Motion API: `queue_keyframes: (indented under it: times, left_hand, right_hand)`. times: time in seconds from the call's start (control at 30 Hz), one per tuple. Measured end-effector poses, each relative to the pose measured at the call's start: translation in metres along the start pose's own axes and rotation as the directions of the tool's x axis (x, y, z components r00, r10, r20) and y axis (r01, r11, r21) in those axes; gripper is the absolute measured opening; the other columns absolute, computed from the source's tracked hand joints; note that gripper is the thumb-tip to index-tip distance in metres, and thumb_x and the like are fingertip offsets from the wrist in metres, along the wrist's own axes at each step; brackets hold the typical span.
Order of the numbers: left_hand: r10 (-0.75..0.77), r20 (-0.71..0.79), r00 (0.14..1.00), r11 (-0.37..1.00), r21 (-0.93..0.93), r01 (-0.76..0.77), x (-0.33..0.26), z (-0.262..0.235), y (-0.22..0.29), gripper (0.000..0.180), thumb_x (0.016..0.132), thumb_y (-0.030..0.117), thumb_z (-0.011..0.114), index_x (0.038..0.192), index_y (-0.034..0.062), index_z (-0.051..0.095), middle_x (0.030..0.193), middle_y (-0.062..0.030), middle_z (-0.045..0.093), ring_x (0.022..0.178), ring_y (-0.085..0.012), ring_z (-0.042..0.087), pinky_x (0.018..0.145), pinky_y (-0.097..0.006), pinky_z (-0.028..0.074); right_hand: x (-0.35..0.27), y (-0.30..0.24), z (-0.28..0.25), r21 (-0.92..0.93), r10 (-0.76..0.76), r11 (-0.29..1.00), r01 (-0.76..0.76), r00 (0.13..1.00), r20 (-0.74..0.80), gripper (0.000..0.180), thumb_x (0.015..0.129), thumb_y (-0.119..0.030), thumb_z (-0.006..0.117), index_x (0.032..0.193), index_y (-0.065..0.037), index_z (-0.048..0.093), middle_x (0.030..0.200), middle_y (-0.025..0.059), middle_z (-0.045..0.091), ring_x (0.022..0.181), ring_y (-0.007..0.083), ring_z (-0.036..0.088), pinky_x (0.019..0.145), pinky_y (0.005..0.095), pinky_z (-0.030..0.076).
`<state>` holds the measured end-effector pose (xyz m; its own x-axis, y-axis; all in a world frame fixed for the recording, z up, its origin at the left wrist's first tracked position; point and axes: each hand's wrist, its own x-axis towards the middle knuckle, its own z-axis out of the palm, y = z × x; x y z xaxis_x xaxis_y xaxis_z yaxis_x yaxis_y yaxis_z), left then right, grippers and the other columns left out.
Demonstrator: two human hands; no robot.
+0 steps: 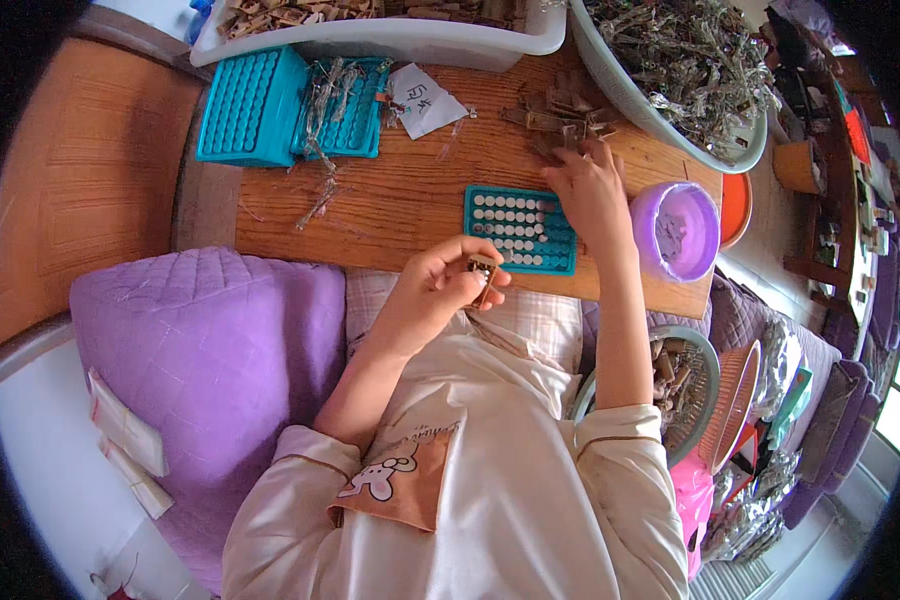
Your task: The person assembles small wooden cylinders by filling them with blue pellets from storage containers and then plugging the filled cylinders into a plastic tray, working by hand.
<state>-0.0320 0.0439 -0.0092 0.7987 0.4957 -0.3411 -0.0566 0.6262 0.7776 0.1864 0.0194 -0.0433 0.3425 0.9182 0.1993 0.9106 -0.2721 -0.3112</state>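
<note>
My left hand (pixel 435 292) is closed around a small brown folded piece (pixel 481 275) with shiny bits inside, just in front of the tray's near left corner. My right hand (pixel 592 195) stretches past the tray's right side. Its fingers are apart and reach the near edge of a loose pile of brown pieces (pixel 562 105); no held thing shows in them. Between and beyond my hands lies a teal tray (pixel 560 262) with rows of round white pieces (pixel 505 216) in its holes. My left fingers hide part of its near left corner.
Right of the tray stands a purple bowl (pixel 710 232). Teal racks (pixel 245 105) with tangled shiny strips (pixel 335 95) and a white paper (pixel 425 102) are at the back left. A white tub (pixel 370 38) and a basin (pixel 610 85) of shiny strips border the wooden table (pixel 400 200).
</note>
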Motion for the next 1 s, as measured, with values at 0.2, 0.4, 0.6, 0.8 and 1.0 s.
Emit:
queue_keyframes:
  times: [0.2, 0.4, 0.6, 0.8, 1.0]
  left_hand:
    - [0.071, -0.141, 0.987, 0.997, 0.01, -0.071, 0.0, 0.0, 0.002, 0.03, 0.082, 0.019, 0.049, 0.107, 0.0029, 0.044, 0.095, -0.0132, 0.055, 0.075, -0.0181, 0.058, 0.068, -0.03, 0.049]
    - [0.196, -0.229, 0.953, 0.962, -0.142, -0.232, 0.004, 0.006, -0.001, 0.034, 0.084, 0.017, 0.045, 0.115, 0.0023, 0.039, 0.102, -0.0156, 0.052, 0.087, -0.0223, 0.056, 0.075, -0.03, 0.047]
    - [0.286, -0.236, 0.929, 0.947, -0.076, -0.311, 0.004, 0.017, 0.006, 0.03, 0.087, 0.011, 0.039, 0.116, 0.0036, 0.041, 0.1, -0.0099, 0.053, 0.093, -0.0158, 0.053, 0.077, -0.027, 0.046]
    - [0.4, -0.255, 0.88, 0.913, 0.023, -0.408, 0.002, 0.025, 0.001, 0.032, 0.084, 0.009, 0.045, 0.115, 0.0009, 0.043, 0.097, -0.0066, 0.054, 0.088, -0.0107, 0.051, 0.074, -0.023, 0.044]
    - [0.441, -0.207, 0.873, 0.897, 0.069, -0.437, 0.0, 0.031, 0.004, 0.036, 0.082, 0.012, 0.049, 0.114, -0.0029, 0.04, 0.104, -0.0144, 0.051, 0.099, -0.0205, 0.049, 0.087, -0.03, 0.038]
  right_hand:
    - [0.0, 0.005, 0.005, 0.134, 0.029, 0.991, -0.01, 0.99, -0.136, 0.018, 0.071, -0.013, 0.057, 0.085, -0.002, 0.056, 0.09, 0.0166, 0.055, 0.081, 0.034, 0.052, 0.072, 0.0377, 0.042]
    - [-0.018, -0.029, -0.038, 0.55, 0.419, 0.747, -0.373, 0.907, 0.045, 0.015, 0.068, 0.0, 0.06, 0.077, 0.0, 0.048, 0.078, 0.0103, 0.057, 0.069, 0.0176, 0.056, 0.06, 0.0254, 0.043]
    - [-0.05, -0.075, -0.061, 0.892, 0.335, 0.281, -0.354, 0.907, 0.255, 0.02, 0.067, 0.008, 0.058, 0.084, 0.002, 0.049, 0.081, 0.0064, 0.056, 0.074, 0.0113, 0.054, 0.067, 0.0226, 0.044]
    - [-0.068, -0.103, -0.057, 0.922, 0.346, 0.31, -0.23, 0.931, 0.116, 0.019, 0.07, 0.005, 0.059, 0.088, 0.004, 0.053, 0.086, 0.0092, 0.058, 0.08, 0.0119, 0.055, 0.07, 0.0227, 0.045]
    - [-0.072, -0.111, -0.052, 0.923, 0.356, 0.321, -0.212, 0.93, 0.09, 0.02, 0.07, 0.007, 0.058, 0.089, 0.004, 0.051, 0.086, 0.0088, 0.057, 0.079, 0.0123, 0.055, 0.072, 0.0232, 0.045]
